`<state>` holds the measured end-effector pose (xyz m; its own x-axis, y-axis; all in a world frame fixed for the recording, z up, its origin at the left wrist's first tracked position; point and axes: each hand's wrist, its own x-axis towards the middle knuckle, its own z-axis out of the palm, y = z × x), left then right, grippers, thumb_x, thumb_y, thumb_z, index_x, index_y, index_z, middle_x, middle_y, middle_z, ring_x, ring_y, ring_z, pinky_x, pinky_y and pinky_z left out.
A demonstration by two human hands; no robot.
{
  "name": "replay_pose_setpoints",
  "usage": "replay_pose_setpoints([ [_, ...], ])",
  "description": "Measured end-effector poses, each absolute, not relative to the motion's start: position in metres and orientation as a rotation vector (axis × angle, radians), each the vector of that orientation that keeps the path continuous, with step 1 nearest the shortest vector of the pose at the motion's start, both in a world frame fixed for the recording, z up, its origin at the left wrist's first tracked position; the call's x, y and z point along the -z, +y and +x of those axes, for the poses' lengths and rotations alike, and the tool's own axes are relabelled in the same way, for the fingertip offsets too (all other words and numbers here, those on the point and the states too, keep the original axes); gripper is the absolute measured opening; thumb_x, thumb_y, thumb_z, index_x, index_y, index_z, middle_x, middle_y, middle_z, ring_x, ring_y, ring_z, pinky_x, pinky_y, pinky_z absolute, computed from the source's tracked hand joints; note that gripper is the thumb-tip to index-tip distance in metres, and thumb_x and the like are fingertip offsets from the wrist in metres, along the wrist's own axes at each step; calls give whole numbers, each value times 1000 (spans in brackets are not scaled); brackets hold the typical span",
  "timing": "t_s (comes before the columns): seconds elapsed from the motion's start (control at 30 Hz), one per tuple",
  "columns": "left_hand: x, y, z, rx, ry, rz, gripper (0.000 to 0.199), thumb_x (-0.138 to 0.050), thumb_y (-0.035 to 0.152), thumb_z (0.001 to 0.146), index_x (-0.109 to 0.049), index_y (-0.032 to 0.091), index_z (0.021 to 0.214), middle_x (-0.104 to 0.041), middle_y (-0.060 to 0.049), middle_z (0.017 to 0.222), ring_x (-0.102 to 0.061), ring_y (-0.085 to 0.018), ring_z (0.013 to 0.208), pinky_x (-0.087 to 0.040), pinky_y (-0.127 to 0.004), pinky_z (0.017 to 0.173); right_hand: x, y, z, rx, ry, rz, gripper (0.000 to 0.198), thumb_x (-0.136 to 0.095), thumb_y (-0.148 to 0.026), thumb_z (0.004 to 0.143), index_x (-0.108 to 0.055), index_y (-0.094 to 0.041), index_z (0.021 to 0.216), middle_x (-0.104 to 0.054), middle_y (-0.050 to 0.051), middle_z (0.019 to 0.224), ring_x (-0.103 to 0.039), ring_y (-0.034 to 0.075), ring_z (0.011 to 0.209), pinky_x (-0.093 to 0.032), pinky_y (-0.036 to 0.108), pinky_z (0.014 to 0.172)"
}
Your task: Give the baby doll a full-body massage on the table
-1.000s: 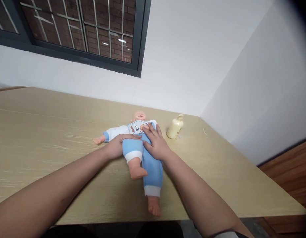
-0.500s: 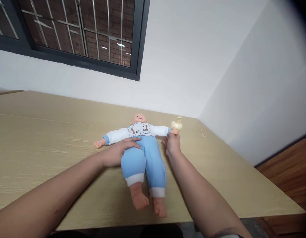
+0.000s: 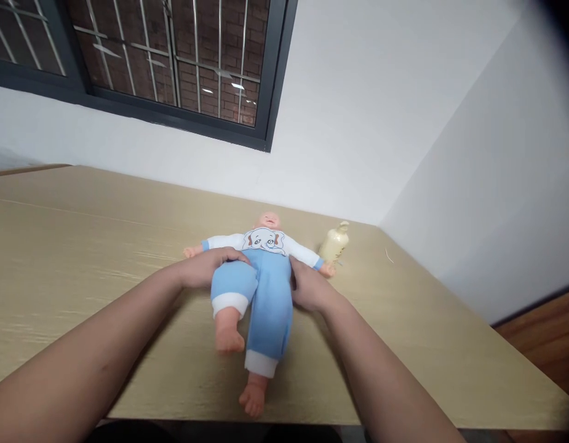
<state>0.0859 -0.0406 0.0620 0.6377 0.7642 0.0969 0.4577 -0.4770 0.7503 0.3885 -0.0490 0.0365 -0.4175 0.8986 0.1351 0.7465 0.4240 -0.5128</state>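
A baby doll (image 3: 268,289) in blue trousers and a white top with an elephant bib lies on its back, its head toward the wall and its feet toward me. My left hand (image 3: 208,266) grips its hip on the left, thumb over the front of the trousers. On the other side my right hand (image 3: 308,284) is wrapped round the doll's waist; most of its fingers are hidden behind the body. A cream baby bottle (image 3: 334,245) lies beside the doll's outstretched hand on the right, apart from my hands.
The doll and bottle lie on a light wooden table (image 3: 104,258). White walls meet in a corner behind it, with a barred window (image 3: 173,67) at upper left. A thin pale strand (image 3: 389,256) lies right of the bottle. Brown wood panelling (image 3: 542,338) stands at the right.
My right hand has left the doll's hand by the bottle and moved to the doll's waist. The doll's legs have swung left, and the arm on the right has dropped away from the bottle.
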Motion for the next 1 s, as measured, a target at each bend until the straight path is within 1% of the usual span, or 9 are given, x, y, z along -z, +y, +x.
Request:
replay_pose_setpoints([
  [0.1, -58, -35, 82, -631, 927, 2054, 38, -73, 30, 75, -74, 24, 113, -73, -5, 121, -65, -28, 115, -48, -39, 102, -35, -61, 377, -365, -2382, -1378, 97, -74, -41, 77, -23, -27, 159, -24, 19, 164, -52, 39, 132, -45, 50, 102],
  [0.2, -54, -29, 79, -714, 918, 1941, 33, -76, 32, 73, -79, 22, 104, -76, -8, 112, -69, -30, 107, -51, -41, 97, -29, -70, 363, -195, -2500, -1251, 101, -77, -39, 73, -23, -34, 158, -5, 17, 168, -34, 50, 143, -42, 62, 104],
  [0.3, -53, -26, 74, -735, 909, 1850, 31, -78, 32, 71, -80, 22, 100, -77, -8, 109, -70, -30, 104, -51, -42, 96, -24, -79, 352, -8, -2542, -1076, 98, -78, -35, 69, -33, -31, 155, -16, 17, 166, -17, 52, 149, -33, 69, 110],
  [0.43, -55, -27, 67, -754, 876, 1802, 38, -79, 32, 71, -78, 23, 107, -75, -9, 115, -69, -29, 109, -49, -43, 99, -19, -88, 340, 159, -2530, -871, 78, -69, -27, 73, -48, -28, 148, -45, 15, 153, -30, 43, 147, -30, 64, 115],
  [0.57, -56, -28, 62, -727, 875, 1808, 42, -76, 34, 75, -74, 24, 116, -72, -9, 123, -66, -28, 114, -47, -43, 102, -12, -95, 330, 240, -2503, -712, 67, -65, -30, 76, -55, -25, 142, -58, 14, 142, -41, 41, 140, -32, 62, 115],
  [0.7, -55, -29, 57, -692, 879, 1837, 46, -77, 34, 74, -71, 26, 120, -69, -9, 128, -62, -29, 121, -44, -43, 106, -11, -96, 328, 237, -2428, -738, 55, -58, -25, 83, -60, -21, 138, -63, 16, 135, -54, 36, 130, -45, 54, 108],
  [0.8, -50, -25, 51, -647, 794, 1784, 60, -82, 30, 67, -67, 26, 125, -65, -9, 134, -57, -30, 127, -43, -42, 108, -17, -91, 336, 145, -2343, -770, 49, -57, -27, 88, -61, -22, 136, -62, 16, 137, -61, 32, 124, -53, 47, 102],
  [0.9, -38, -19, 41, -620, 632, 1624, 78, -87, 26, 57, -62, 27, 131, -62, -10, 138, -55, -31, 129, -43, -42, 107, -21, -85, 346, 41, -2279, -737, 45, -59, -30, 90, -62, -29, 135, -61, 11, 138, -64, 26, 120, -55, 40, 100],
  [1.0, -29, -14, 30, -666, 554, 1477, 83, -89, 24, 51, -63, 26, 130, -62, -11, 137, -54, -30, 130, -41, -42, 108, -21, -81, 350, -13, -2249, -707, 46, -59, -29, 92, -59, -33, 138, -55, 9, 144, -61, 25, 125, -54, 39, 103],
])
